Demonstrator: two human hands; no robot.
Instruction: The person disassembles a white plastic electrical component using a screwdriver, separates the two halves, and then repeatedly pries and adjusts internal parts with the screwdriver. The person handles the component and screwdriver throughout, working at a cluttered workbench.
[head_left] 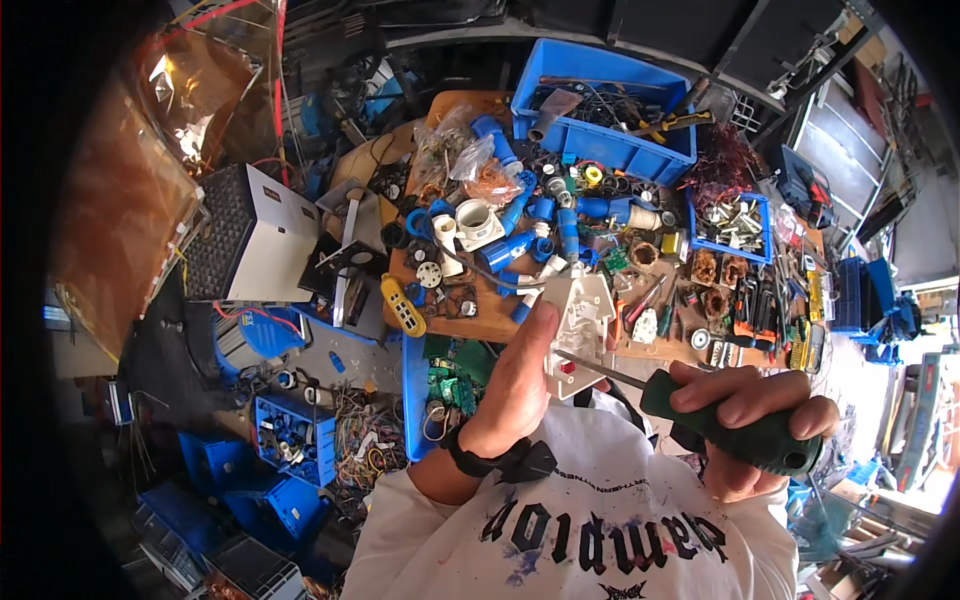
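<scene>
My left hand (510, 390) grips a pale plastic housing (582, 315) upright in front of my body, with the thumb along its left side. My right hand (752, 420) is closed around the dark green handle of a screwdriver (680, 405). Its steel shaft points left into the lower part of the housing, where a small red piece shows; whether the tip touches is too small to tell. A grey cable runs from near the housing's top toward the parts on the wooden table (460, 325) behind it.
Blue and white pipe fittings (508, 249) crowd the table, beside hand tools (760, 320) and a yellow power strip (402, 305). Blue bins (610, 145) of parts stand at the back, right and below. A white-panelled case (270, 240) is at left, tangled wires (365, 445) lower left.
</scene>
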